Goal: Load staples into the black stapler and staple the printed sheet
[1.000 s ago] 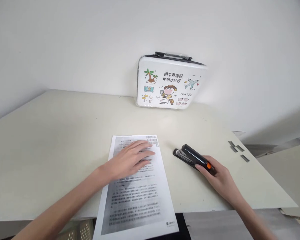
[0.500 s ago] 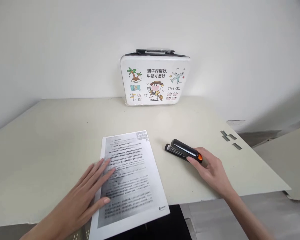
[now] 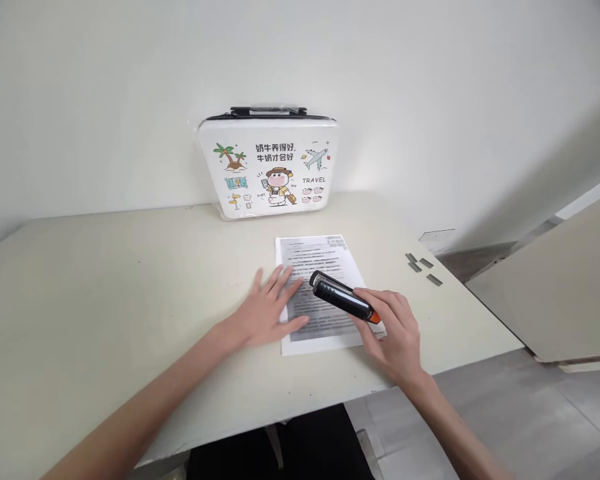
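- My right hand (image 3: pixel 395 330) is closed around the orange-tipped rear of a long black plastic stapler (image 3: pixel 341 297), held over a white printed paper sheet (image 3: pixel 325 261)
- My left hand (image 3: pixel 267 312) lies open and flat on that sheet's left edge; it grips nothing
- The sheet lies on the pale bench (image 3: pixel 105 280); a white cartoon-printed case (image 3: pixel 270 163) stands behind; grey staple strips (image 3: pixel 423 265) lie to the right

Bright, soft, even light fills the room. The wall (image 3: pixel 430 80) greys gently toward the right. Shadows on the surface (image 3: pixel 80 300) are faint. Wide-angle distortion bends the edges, and the print on the sheet (image 3: pixel 325 257) is too blurred to read.
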`<state>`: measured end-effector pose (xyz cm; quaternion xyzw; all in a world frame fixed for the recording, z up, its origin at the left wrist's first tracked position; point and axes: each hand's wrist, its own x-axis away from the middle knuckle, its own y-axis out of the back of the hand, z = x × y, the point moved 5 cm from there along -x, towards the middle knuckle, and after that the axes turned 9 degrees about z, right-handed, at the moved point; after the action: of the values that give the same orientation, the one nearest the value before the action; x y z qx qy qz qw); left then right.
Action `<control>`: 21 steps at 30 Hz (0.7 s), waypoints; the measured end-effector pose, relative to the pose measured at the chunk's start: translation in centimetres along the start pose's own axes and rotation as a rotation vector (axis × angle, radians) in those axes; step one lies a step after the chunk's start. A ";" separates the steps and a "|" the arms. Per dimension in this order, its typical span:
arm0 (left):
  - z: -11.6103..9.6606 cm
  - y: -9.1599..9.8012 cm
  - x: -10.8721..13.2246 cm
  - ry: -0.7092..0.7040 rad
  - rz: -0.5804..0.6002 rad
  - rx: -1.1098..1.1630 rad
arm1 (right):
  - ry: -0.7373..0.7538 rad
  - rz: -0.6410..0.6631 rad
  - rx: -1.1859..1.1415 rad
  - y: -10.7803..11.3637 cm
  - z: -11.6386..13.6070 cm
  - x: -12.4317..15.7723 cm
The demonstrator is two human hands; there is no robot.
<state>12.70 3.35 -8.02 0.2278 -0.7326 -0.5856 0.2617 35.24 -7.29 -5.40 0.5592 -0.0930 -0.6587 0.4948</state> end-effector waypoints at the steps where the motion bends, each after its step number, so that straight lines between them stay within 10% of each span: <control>1: -0.6 -0.1 -1.7 -0.017 0.004 0.011 | -0.003 -0.001 0.010 0.0 0.0 0.0; 11: -5.5 -2.8 -12.3 -0.032 -0.026 0.018 | -0.029 -0.068 0.053 0.3 -0.1 -0.5; 21: -2.3 0.3 -5.6 -0.199 -0.223 0.246 | -0.150 -0.096 0.003 0.4 -0.8 -0.4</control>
<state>18.44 5.31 -7.93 0.2787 -0.7911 -0.5367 0.0917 36.10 -6.80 -5.15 0.5129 -0.1038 -0.7216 0.4533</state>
